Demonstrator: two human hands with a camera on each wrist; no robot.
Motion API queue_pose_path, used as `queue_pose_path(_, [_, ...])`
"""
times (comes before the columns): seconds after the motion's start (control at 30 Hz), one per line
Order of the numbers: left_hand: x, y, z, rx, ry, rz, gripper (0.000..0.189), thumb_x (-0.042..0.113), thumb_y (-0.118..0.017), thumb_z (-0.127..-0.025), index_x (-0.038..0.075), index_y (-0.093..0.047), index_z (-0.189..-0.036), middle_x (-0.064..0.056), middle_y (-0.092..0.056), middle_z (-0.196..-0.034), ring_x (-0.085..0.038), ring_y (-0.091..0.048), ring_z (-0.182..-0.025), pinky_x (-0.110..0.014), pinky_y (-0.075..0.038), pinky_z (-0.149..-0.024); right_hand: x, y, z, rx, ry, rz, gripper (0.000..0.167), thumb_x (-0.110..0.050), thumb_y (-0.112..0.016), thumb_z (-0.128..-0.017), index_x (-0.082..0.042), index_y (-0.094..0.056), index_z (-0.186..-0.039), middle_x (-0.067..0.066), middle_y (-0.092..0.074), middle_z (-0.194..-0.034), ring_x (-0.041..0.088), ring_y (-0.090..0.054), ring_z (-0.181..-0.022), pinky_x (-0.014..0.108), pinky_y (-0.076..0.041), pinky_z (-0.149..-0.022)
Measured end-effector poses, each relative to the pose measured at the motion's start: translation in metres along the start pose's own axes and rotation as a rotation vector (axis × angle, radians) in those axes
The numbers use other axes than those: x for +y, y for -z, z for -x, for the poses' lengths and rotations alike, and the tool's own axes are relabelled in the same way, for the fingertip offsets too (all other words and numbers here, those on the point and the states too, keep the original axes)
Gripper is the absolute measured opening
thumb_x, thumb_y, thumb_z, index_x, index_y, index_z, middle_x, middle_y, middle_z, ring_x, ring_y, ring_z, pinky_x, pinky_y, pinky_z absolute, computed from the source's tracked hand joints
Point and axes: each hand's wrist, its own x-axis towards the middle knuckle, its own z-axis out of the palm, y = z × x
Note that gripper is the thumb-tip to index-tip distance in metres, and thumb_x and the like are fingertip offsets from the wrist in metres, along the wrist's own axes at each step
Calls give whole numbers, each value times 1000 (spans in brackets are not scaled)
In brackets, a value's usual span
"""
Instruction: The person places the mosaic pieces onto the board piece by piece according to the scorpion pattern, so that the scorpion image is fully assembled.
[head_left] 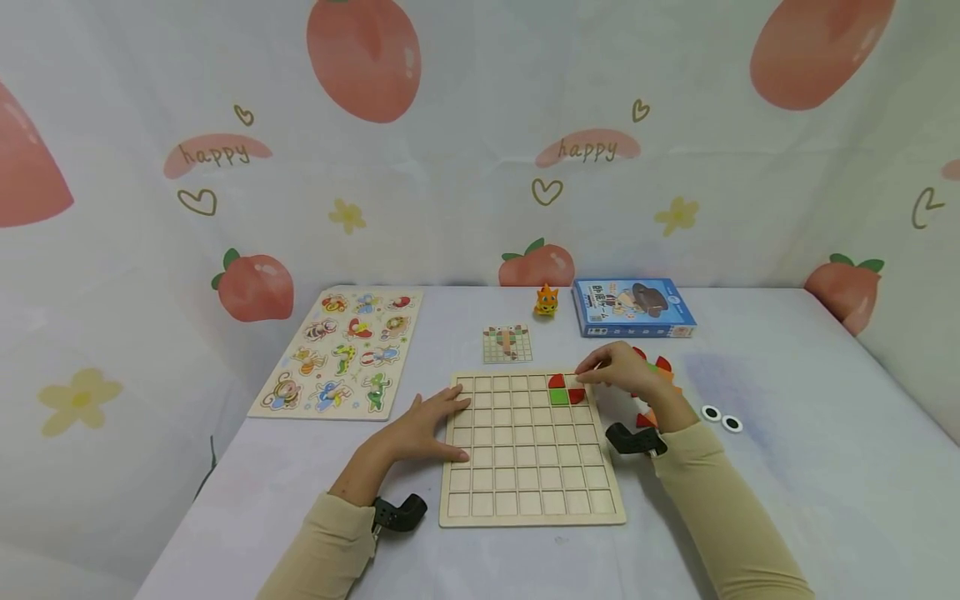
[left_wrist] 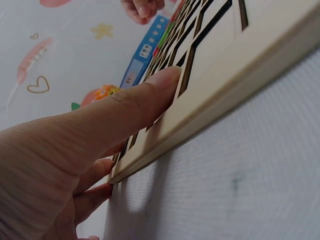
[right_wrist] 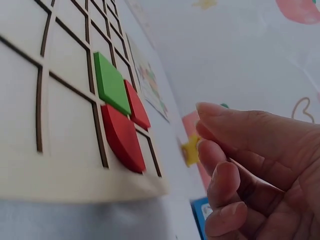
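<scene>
A wooden grid board (head_left: 513, 518) lies flat in front of me. Near its upper right corner sit a green square tile (head_left: 559, 397) and two red rounded tiles, one at the top edge (head_left: 557, 382) and one to the right of the green square (head_left: 576, 396). My left hand (head_left: 423, 429) rests spread on the board's left side, its thumb (left_wrist: 162, 82) lying on the rim. Above the board's top right corner hovers my right hand (head_left: 618, 367); in the right wrist view its fingers (right_wrist: 222, 180) are loosely bent with nothing visible between them.
Red, green and orange pieces (head_left: 663, 364) lie partly hidden behind the right hand. Two white-and-black eye discs (head_left: 732, 424) are further right. Beyond the board are a pattern card (head_left: 507, 343), an orange figurine (head_left: 547, 301) and a blue box (head_left: 634, 308). A picture puzzle (head_left: 337, 354) lies left.
</scene>
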Motion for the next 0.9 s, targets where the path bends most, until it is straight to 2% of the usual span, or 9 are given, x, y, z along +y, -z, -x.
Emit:
queue_pose_path(0.13, [-1,0,0,1,0,-2,85,44,-76,-73,11,-40,-142,-10,-20,-156,-31,-16,-144,-61,-2,-114,1,6,3,9,-41,25,24,-23,-70,-83,-5,-72,-100,2,-63,-82,18,-46,-67,25,-37,-48])
queue_pose_path(0.43, [-1,-1,-1,3,7,5,84,43,-77,-73,12,-41,-142,-9,-20,-156,-30,-17,-144,-60,-2,-114,7,17,11,18,-56,25,26,-20,-69,-84,-1,-71,-102,4,-63,-84,16,-46,-66,27,-42,-53])
queue_pose_path(0.7, [0,-1,-1,3,11,12,84,43,-77,-72,12,-41,-142,-9,-21,-155,-30,-17,-144,-60,-1,-114,16,26,22,50,-21,46,27,-21,-68,-85,0,-70,-102,12,-69,-97,19,-55,-78,29,-49,-63])
queue_pose_path(0.9, [-1,0,-1,-1,6,4,85,43,-77,-72,12,-41,-142,-9,-20,-156,-30,-16,-144,-61,-1,-114,23,34,30,59,-36,52,27,-20,-69,-84,1,-71,-101,10,-66,-93,18,-52,-74,25,-45,-58])
